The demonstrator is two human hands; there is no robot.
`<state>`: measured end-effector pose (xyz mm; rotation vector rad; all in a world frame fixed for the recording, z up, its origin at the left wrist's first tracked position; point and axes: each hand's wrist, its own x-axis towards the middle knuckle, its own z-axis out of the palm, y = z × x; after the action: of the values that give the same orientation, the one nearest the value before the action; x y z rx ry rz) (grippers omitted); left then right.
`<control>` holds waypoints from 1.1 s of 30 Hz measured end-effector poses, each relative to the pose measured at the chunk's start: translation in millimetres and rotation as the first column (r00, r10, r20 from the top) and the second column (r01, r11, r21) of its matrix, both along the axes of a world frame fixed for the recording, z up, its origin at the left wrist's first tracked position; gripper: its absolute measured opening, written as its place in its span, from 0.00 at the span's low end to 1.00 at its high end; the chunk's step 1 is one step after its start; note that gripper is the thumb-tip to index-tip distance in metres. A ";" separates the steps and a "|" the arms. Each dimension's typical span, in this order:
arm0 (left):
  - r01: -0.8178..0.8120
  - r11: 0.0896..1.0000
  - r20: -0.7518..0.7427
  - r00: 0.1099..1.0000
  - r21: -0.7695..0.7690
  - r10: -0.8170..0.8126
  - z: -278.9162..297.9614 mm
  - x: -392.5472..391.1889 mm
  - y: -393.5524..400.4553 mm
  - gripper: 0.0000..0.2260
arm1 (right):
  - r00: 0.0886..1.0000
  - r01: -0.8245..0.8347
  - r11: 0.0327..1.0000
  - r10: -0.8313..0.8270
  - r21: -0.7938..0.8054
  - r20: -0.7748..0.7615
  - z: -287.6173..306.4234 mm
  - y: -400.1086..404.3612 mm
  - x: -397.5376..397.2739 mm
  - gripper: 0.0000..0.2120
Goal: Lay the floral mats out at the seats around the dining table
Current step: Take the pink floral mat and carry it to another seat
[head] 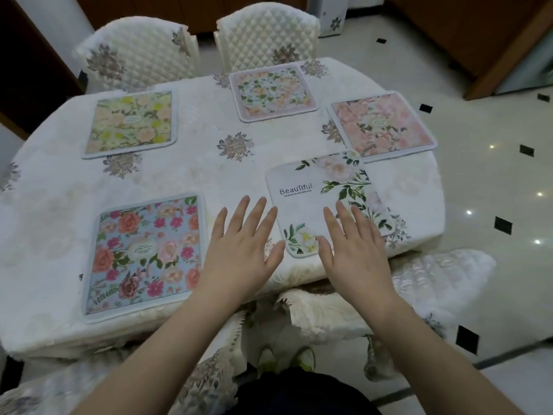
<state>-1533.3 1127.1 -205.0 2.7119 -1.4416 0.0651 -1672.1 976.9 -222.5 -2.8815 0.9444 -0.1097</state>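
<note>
We had five floral mats on the dining table (194,175). Taking the white "Beautiful" mat (311,202) as our marker: the blue mat (143,253) lay to its left, the pink mat (383,124) just beyond it, the pale mat (273,91) and the yellow mat (131,122) further off. Our left hand (242,250) was flat and spread beside the marker; our right hand (353,247) was flat over its near corner, gripping nothing. We judged it sat askew, so we should press lightly and square it to the table edge
</note>
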 end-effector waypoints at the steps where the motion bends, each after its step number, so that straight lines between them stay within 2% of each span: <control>1: 0.015 1.000 -0.002 1.000 -0.011 -0.015 -0.2 1.2 -4.0 0.28 | 1.000 0.012 1.000 -0.012 0.000 -0.009 0.4 -1.5 -1.1 0.28; 9: 0.107 0.992 -0.055 0.992 -0.066 -0.110 3.3 -7.1 -44.9 0.29 | 0.992 0.123 0.992 -0.123 -0.003 -0.024 12.9 -21.7 -26.9 0.30; 16: 0.189 0.981 -0.060 0.980 -0.039 -0.192 6.4 -33.5 -93.5 0.31 | 0.984 0.179 0.984 -0.179 0.000 0.009 18.2 -65.3 -53.3 0.30; 22: 0.172 0.985 -0.073 0.983 0.023 -0.170 0.7 -68.9 -163.8 0.31 | 0.982 0.183 0.983 -0.184 0.024 0.046 4.3 -135.5 -90.8 0.28; 28: 0.075 0.996 -0.102 0.992 0.044 -0.070 0.5 -113.7 -239.3 0.32 | 0.993 0.108 0.993 -0.110 0.049 0.031 -2.7 -220.7 -123.0 0.29; 33: 0.028 0.998 -0.065 0.998 0.048 -0.025 2.6 -135.2 -278.3 0.30 | 0.998 0.062 0.997 -0.063 0.035 0.029 0.8 -269.6 -139.2 0.28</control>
<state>-1668.5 848.7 -202.4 2.7061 -1.4800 -0.0590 -1811.3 707.3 -221.7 -2.8117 1.0208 -0.1403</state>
